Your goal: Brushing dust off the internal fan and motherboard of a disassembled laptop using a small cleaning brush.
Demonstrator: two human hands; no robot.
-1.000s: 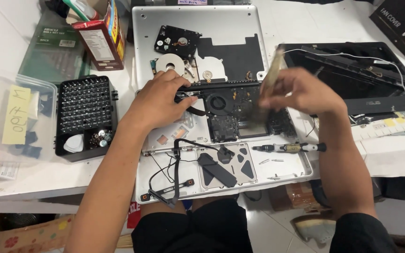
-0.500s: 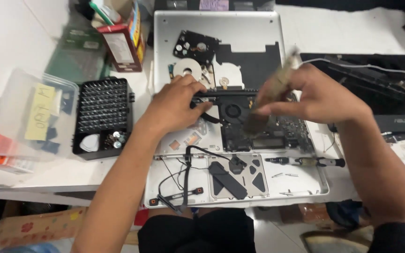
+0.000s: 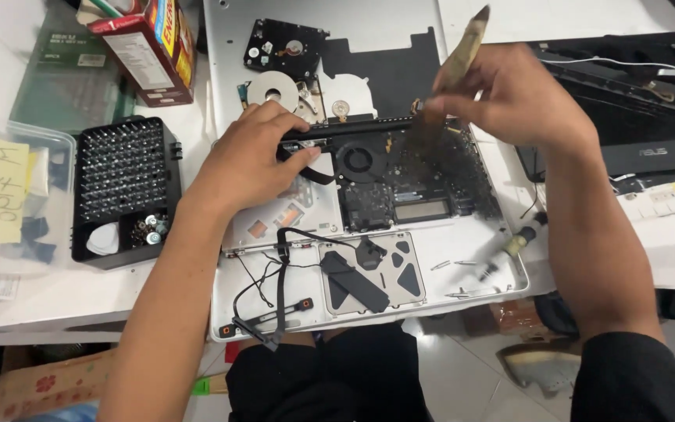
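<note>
Laptop shell lies open on the bench, left hand pressing flat on the black bar to steady it, while right hand, well apart, pinches a worn brush tilted, bristles on the dusty board.

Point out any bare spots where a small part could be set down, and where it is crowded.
Bare metal lies in the laptop shell between the circuit board and the loose screws, and on the white table below the bit case. It is crowded around the fan, where the left hand and the right hand's brush work.
</note>
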